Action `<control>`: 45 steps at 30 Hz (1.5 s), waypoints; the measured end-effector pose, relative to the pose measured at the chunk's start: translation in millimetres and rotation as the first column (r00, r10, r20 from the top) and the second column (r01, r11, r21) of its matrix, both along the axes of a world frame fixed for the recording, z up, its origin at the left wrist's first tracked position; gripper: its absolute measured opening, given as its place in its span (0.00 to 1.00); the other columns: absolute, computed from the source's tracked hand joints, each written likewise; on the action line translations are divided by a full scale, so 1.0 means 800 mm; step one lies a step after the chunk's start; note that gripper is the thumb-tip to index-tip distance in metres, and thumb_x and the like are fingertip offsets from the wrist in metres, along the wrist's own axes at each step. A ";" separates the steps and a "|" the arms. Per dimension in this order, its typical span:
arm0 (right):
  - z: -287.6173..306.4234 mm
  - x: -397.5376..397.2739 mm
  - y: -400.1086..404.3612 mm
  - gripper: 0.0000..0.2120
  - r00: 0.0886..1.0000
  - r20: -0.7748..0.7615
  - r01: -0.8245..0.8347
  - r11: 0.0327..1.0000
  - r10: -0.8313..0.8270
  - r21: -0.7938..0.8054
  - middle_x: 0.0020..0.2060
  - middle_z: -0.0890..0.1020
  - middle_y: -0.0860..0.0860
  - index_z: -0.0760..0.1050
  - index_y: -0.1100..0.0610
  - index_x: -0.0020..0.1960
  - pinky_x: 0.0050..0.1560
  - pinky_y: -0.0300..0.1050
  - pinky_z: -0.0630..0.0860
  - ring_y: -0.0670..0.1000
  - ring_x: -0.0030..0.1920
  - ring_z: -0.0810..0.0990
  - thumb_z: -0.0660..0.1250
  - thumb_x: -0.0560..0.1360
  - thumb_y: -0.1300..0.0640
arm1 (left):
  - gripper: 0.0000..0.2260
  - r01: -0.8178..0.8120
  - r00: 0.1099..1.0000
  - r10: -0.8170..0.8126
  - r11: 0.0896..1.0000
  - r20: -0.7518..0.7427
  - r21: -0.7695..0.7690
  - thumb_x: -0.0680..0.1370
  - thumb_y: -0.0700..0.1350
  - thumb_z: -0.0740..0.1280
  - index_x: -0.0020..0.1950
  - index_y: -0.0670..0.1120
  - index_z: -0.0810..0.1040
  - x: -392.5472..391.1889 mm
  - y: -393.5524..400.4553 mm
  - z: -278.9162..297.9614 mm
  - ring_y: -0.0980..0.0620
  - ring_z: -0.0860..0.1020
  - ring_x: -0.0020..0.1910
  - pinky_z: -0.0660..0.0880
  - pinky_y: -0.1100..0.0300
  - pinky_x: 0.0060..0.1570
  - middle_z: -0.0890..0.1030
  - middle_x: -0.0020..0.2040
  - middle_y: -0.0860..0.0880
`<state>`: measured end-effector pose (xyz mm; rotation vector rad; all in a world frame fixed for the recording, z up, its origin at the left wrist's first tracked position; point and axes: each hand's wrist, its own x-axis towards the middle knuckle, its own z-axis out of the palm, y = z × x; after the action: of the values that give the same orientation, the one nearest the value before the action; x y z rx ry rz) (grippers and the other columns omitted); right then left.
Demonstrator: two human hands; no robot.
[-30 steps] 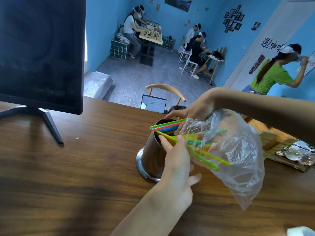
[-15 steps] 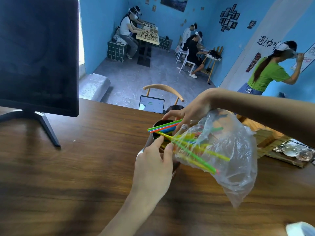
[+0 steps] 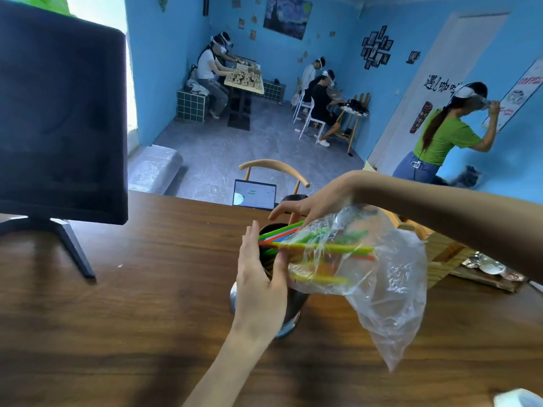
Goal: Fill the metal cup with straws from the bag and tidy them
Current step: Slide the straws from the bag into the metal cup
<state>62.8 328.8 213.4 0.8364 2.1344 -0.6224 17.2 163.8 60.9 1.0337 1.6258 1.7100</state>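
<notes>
While your right hand point(image 3: 316, 205) grips the gathered mouth of the crumpled clear plastic bag point(image 3: 379, 277) from above, the bag lies tipped on its side over the dark round metal cup point(image 3: 289, 306), its closed end sagging toward the brown wooden table point(image 3: 132, 304). Thin plastic straws in green, yellow, red and blue point(image 3: 282, 235) stick out of the bag's mouth, their free ends reaching over the cup's rim; more of them show through the film farther back. Your left hand point(image 3: 258, 282) stands edge-up against the near side of the cup, fingers straight and together, thumb touching the bag's lower edge, holding nothing. That hand hides most of the cup, which stands upright on the table. A black flat monitor on a forked stand point(image 3: 58, 113) sits well to the left.
</notes>
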 end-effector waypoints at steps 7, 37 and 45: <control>0.008 0.020 0.005 0.24 0.982 -0.172 0.072 0.997 -0.074 -0.018 0.64 0.71 0.41 0.57 0.46 0.78 0.68 0.36 0.68 0.46 0.69 0.69 0.60 0.84 0.54 | 0.21 -0.078 0.996 0.082 0.991 -0.030 0.110 0.87 0.47 0.58 0.81 0.55 0.63 0.010 0.009 0.002 0.71 0.55 0.77 0.55 0.66 0.77 0.59 0.79 0.66; -0.032 0.117 -0.123 0.34 0.615 -0.702 0.299 0.717 0.360 0.630 0.74 0.68 0.37 0.61 0.37 0.79 0.75 0.50 0.61 0.39 0.72 0.65 0.59 0.75 0.27 | 0.18 -0.090 0.838 0.099 0.995 -0.537 0.043 0.80 0.35 0.62 0.65 0.48 0.82 -0.004 0.025 0.013 0.46 0.80 0.62 0.70 0.46 0.70 0.85 0.59 0.51; -0.049 0.115 -0.132 0.37 0.497 -0.770 0.349 0.721 0.400 0.599 0.71 0.71 0.37 0.61 0.38 0.79 0.79 0.42 0.45 0.40 0.75 0.64 0.62 0.73 0.28 | 0.15 -0.156 0.819 0.154 0.987 -0.553 0.044 0.77 0.34 0.68 0.60 0.47 0.83 -0.006 0.030 0.010 0.44 0.80 0.54 0.73 0.48 0.57 0.86 0.53 0.50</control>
<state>154.7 223.4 174.6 0.9702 3.5005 -0.1349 12.8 187.4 68.7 1.5403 2.1188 1.5876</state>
